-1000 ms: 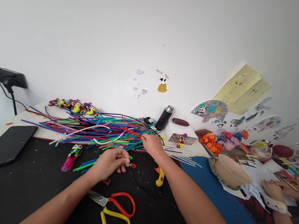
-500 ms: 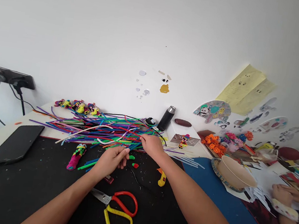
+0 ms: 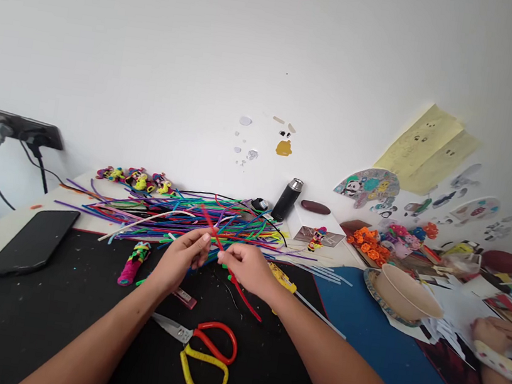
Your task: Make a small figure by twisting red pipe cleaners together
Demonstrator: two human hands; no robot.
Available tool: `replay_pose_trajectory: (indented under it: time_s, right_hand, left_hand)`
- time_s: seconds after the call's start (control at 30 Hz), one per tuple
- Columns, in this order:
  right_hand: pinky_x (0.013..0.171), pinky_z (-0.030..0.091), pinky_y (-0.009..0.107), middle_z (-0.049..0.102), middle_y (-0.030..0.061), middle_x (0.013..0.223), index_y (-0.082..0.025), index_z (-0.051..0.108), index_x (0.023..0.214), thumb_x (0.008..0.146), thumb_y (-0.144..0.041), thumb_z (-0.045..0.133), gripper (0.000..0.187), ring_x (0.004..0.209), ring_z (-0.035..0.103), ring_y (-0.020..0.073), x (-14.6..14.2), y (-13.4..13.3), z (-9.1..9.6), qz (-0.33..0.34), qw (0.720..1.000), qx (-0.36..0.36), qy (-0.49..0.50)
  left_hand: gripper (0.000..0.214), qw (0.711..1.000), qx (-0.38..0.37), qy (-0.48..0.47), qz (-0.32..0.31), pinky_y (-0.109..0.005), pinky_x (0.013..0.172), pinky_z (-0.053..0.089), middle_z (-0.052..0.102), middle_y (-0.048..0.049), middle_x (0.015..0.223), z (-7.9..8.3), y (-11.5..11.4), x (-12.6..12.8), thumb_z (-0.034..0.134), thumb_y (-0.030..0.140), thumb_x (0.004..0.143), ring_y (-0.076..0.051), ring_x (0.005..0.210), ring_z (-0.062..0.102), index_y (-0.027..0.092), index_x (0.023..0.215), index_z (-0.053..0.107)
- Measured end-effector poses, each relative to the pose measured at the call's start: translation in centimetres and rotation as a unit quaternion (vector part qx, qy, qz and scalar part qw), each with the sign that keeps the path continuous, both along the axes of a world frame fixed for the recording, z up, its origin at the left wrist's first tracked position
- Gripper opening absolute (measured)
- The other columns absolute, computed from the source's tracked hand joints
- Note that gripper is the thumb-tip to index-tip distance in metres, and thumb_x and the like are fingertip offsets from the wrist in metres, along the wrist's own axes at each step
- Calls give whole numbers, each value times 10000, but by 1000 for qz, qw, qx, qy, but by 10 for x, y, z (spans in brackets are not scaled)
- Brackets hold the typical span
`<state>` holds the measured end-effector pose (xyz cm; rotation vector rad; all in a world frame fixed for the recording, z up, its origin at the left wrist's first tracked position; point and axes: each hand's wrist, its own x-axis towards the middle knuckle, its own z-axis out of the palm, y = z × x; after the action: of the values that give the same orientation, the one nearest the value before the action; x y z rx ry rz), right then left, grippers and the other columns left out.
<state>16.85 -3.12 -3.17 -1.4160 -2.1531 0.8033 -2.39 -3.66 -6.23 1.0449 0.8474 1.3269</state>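
My right hand (image 3: 247,269) pinches a long red pipe cleaner (image 3: 244,297), which slants from upper left to lower right. My left hand (image 3: 184,255) is closed close beside it, its fingertips by the upper part of the red pipe cleaner; what lies between its fingers is hidden. Behind both hands spreads a large pile of coloured pipe cleaners (image 3: 171,218). Scissors (image 3: 183,334) with one red and one yellow handle lie below the hands on the black mat (image 3: 76,319). A yellow glue gun (image 3: 282,278) is partly covered by my right hand and forearm.
A pink pipe-cleaner figure (image 3: 131,266) lies left of my hands, a black phone (image 3: 32,243) farther left. Behind stand a black flask (image 3: 286,201) and a white box (image 3: 322,227). Rightward are a beige bowl (image 3: 408,296) and another person's hands (image 3: 493,333).
My right hand has drawn the red pipe cleaner out of the pile and brought it down beside my left hand. The left hand has shifted slightly up and left. The view has tilted a little.
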Motion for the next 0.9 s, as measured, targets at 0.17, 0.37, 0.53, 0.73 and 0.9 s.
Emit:
replay_pose_trajectory:
  time_s: [0.17, 0.37, 0.53, 0.73, 0.9]
  right_hand:
    - [518, 328, 219, 503, -72, 526, -172, 740, 827, 988, -421, 628, 317, 465, 456, 88, -1, -25, 0, 77, 986, -125, 81]
    - [518, 408, 208, 607, -45, 629, -162, 706, 869, 957, -456, 679, 308, 479, 547, 85, 8, -33, -29, 52, 953, -215, 205]
    - [473, 373, 203, 582, -41, 585, -156, 704, 842, 923, -536, 703, 388, 473, 550, 91, 10, -38, -50, 38, 942, -218, 252]
    - [370, 261, 207, 556, -46, 571, -153, 711, 889, 901, -664, 642, 516, 398, 511, 86, 19, -18, -45, -72, 904, -189, 377]
    - [362, 207, 208, 534, -58, 546, -151, 741, 971, 897, -623, 666, 484, 375, 441, 71, 27, 7, -28, -109, 886, -151, 425]
  left_hand:
    - [434, 999, -22, -34, -15, -224, 484, 256, 495, 43, 567, 0, 2, -5, 861, 568, 743, -79, 490, 382, 151, 807, 758]
    - [401, 993, -28, 83, -76, -238, 500, 325, 592, 1, 600, -5, -3, 2, 851, 569, 747, -112, 520, 458, 177, 765, 772]
    - [445, 973, 6, 186, -140, -252, 510, 365, 642, -13, 614, -1, -12, 11, 773, 612, 802, -133, 534, 482, 170, 842, 794]
    - [509, 956, 55, 288, 11, -300, 626, 489, 737, -50, 833, 4, -10, 8, 666, 611, 876, -201, 683, 626, 181, 1132, 759]
    - [276, 890, 131, 437, 4, -364, 829, 529, 797, -71, 1006, 11, -6, 16, 623, 440, 919, -278, 917, 720, 233, 1018, 775]
